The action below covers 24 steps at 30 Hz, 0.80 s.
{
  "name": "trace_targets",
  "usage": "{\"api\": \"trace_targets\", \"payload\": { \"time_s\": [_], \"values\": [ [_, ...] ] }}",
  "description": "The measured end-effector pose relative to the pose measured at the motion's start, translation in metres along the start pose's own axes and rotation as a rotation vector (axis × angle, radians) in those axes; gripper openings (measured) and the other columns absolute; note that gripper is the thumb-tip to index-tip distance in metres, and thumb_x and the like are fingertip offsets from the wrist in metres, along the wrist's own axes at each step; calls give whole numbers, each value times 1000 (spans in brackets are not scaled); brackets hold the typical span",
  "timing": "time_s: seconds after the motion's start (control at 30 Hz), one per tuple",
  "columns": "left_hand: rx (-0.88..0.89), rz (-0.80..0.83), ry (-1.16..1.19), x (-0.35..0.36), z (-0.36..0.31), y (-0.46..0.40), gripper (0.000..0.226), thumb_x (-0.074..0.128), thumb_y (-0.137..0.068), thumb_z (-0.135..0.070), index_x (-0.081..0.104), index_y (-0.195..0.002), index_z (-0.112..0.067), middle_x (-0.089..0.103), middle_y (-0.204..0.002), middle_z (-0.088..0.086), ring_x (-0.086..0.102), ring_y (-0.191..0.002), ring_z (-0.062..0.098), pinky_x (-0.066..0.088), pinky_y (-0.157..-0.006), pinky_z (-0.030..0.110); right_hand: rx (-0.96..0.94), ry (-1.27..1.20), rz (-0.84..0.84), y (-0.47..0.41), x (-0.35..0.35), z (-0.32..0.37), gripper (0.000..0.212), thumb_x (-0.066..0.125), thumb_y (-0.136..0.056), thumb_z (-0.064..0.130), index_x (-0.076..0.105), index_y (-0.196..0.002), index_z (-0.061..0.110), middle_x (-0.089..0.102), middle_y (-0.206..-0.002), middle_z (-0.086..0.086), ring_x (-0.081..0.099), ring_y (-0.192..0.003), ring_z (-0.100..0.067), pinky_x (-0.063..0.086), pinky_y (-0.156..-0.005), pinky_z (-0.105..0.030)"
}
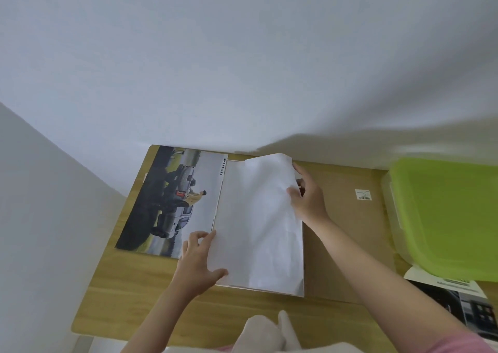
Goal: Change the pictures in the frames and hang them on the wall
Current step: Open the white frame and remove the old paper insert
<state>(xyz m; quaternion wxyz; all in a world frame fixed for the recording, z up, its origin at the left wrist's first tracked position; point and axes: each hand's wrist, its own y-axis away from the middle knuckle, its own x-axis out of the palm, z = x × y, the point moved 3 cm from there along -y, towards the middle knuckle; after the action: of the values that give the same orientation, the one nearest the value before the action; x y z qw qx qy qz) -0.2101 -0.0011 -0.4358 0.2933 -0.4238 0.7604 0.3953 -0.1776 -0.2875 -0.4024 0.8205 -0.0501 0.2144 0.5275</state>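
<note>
Head view: green-lidded box [447, 217] and cardboard backing [347, 234] flank the white sheet [258, 226]; my left hand [198, 263] and right hand [310, 199] pinch its edges beside the car picture [175, 201] on the table [113, 293].

Car poster [175, 201] lies left-centre on table [129, 298]; paper sheet [258, 226] just right of it, over cardboard [347, 231]; lidded box [447, 217] far right.

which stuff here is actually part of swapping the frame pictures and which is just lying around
Part of the job:
- white paper sheet, held by the left hand at its near left edge and the right hand at its far right corner
- car picture, flat on the table
- brown backing board

Just lying about:
- green-lidded plastic box
- printed page partly under that box
</note>
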Motion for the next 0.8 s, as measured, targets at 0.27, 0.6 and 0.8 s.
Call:
{"api": "trace_targets", "payload": {
  "time_s": [0.27,0.6,0.8],
  "values": [
    [44,-56,216,-13,-4,3,75,72,-78,-31,34,-141,-24,47,-133,-5,42,-124,16,37,-107,38,-46,-201,-89,7,-22,31,60,58,-82,1,46,-132,33,67,-87,-24,59,-70,-23,51,-69,-33],
    [155,-102,522,-32,-23,11,54,62,-83,4,51,-116,-38,58,-99,3,61,-82,20,57,-67,22,33,-402,-286,43,-72,25,72,61,-77,-10,42,-131,32,68,-100,-8,66,-83,-17,55,-74,-35],
    [230,-133,434,-50,-29,7,58,56,-84,9,54,-124,-33,59,-103,-2,61,-85,18,58,-70,27,67,-436,-312,67,-110,7,47,72,-76,2,60,-110,33,69,-98,0,67,-89,-16,55,-78,-32]
  ]
}}
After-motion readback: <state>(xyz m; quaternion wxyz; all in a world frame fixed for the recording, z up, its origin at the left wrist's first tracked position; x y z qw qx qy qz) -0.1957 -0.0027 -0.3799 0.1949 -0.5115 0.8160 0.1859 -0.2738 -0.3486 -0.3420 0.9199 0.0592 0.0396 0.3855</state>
